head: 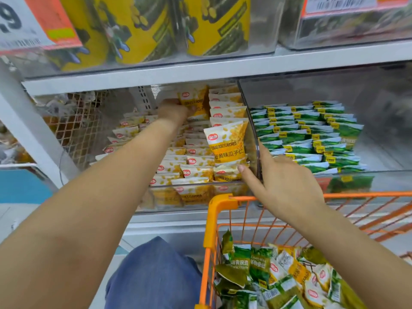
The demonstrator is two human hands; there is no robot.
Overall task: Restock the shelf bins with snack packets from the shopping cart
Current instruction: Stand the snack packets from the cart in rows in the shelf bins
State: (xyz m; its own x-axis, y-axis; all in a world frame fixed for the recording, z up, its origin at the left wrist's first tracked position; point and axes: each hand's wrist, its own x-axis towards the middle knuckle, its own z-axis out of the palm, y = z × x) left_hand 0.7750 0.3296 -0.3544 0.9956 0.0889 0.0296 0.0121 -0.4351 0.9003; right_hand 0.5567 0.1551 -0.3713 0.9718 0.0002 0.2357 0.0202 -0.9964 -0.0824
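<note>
Shelf: clear plastic bin [196, 197] of yellow-white "CRAB ROE FLAVORED" packets [226, 142]. My left hand [176, 110] grips one packet at the back. My right hand [285, 184], fingers straight, touches the bin divider [253, 130].

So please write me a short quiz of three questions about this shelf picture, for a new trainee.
1. True or false: the left hand grips a yellow crab roe snack packet at the back of the clear plastic bin.
2. What fills the neighbouring clear bin on the right? A) green packets B) red cans
3. What does the right hand touch?

Key: 1 true; 2 A, the green snack packets; 3 the clear divider wall between the two bins, above the orange wire shopping cart.
</note>
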